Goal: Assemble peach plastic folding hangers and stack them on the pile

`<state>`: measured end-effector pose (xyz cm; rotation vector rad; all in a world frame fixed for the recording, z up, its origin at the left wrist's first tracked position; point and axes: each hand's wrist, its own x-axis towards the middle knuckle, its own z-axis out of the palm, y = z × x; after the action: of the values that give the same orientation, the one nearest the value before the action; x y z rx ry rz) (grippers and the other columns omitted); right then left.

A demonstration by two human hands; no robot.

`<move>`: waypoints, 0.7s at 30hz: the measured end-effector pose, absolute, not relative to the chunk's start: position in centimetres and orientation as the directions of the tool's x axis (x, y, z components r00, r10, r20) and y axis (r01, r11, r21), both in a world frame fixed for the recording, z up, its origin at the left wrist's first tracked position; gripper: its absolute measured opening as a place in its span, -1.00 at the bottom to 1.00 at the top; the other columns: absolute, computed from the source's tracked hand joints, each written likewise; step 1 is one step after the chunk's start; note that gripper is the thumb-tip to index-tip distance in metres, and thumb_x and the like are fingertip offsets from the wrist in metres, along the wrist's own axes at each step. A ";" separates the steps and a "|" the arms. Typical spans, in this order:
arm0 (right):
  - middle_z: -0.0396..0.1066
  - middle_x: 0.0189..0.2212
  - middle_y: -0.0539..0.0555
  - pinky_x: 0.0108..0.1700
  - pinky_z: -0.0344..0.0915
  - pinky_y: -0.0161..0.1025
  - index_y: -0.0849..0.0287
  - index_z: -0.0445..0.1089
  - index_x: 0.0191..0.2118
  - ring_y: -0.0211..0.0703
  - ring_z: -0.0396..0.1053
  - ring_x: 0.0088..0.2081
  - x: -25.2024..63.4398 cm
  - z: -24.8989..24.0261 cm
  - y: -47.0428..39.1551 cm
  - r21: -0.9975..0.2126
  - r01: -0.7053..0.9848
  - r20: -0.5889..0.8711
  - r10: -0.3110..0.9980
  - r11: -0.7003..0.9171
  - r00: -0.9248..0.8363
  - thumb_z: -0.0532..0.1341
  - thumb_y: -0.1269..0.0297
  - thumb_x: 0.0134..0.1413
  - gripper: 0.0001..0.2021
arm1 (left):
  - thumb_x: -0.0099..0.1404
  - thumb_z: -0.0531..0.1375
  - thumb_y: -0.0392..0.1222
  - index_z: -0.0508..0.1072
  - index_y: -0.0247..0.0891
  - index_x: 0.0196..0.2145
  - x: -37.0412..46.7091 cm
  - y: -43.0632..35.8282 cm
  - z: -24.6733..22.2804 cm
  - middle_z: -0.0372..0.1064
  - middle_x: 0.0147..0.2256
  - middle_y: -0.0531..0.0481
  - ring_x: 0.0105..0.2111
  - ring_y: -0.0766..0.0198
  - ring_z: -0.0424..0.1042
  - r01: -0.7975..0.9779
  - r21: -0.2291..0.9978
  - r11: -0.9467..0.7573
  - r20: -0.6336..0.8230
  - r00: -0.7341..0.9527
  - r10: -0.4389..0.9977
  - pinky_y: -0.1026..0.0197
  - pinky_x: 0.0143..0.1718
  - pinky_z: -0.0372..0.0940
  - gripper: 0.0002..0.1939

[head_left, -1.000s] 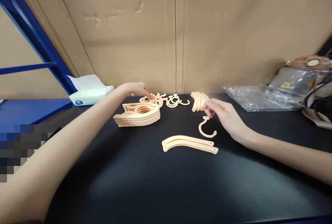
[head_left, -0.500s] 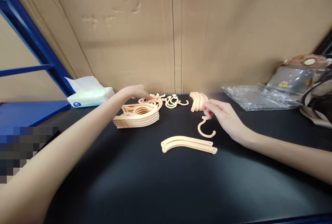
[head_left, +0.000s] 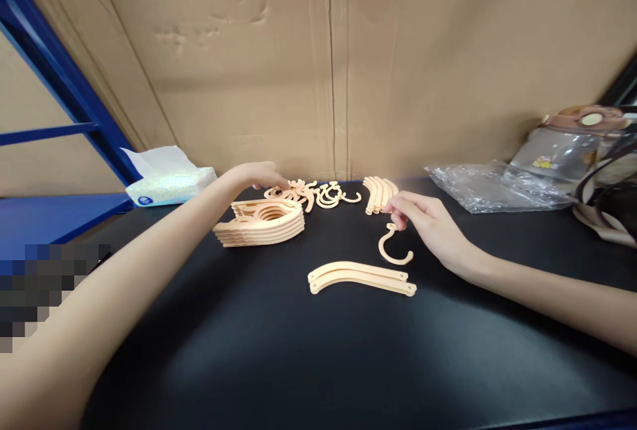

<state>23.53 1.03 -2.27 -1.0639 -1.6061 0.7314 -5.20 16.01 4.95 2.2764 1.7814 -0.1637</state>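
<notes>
My left hand [head_left: 256, 174] reaches over a stack of peach plastic hanger bodies [head_left: 261, 223], palm down. Its fingertips rest on a loose pile of small peach hooks [head_left: 318, 194] at the back of the black table [head_left: 298, 350]; whether they pinch a piece is hidden. My right hand [head_left: 425, 223] lies with loosely curled fingers, the tips touching the near end of a bundle of curved peach bars [head_left: 379, 194]. A single hook [head_left: 393, 249] lies just below its thumb. Two curved bars [head_left: 361, 277] lie side by side nearer to me.
A tissue pack [head_left: 169, 181] sits at the back left beside a blue rack frame [head_left: 54, 78]. Crumpled clear plastic bag [head_left: 492, 188] and a clear-lidded container [head_left: 572, 144] stand at the back right. A cardboard wall [head_left: 338, 58] closes the back.
Both hands stay almost where they were; only the view has shifted slightly. Nothing was picked up or set down.
</notes>
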 end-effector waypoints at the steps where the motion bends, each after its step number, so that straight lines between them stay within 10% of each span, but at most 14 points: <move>1: 0.16 -0.66 -0.07 -0.40 0.13 -0.30 0.18 0.32 -0.52 -0.30 0.14 -0.53 23.5 -2.3 1.0 -0.863 0.276 0.419 0.905 0.424 -0.078 0.09 0.19 0.14 -0.73 | -0.05 0.17 0.12 0.49 -0.34 -0.39 -5.3 16.0 5.3 0.44 -0.27 -0.26 -0.28 0.02 0.40 0.970 0.138 -0.200 -0.234 0.228 0.945 0.21 -0.38 0.26 -0.56; 21: 0.16 -0.65 -0.07 -0.39 0.12 -0.30 0.17 0.33 -0.49 -0.29 0.15 -0.52 23.8 -2.7 1.3 -0.857 0.294 0.411 0.906 0.423 -0.104 0.07 0.20 0.16 -0.74 | -0.14 0.21 0.01 0.48 -0.31 -0.44 -5.6 15.2 5.3 0.47 -0.26 -0.25 -0.31 0.07 0.42 0.982 0.187 -0.040 -0.280 0.092 0.956 0.23 -0.42 0.24 -0.65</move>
<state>23.80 1.29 -2.66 -1.0697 -1.6377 0.7356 -5.63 15.18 5.29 2.0496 1.9154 -0.1115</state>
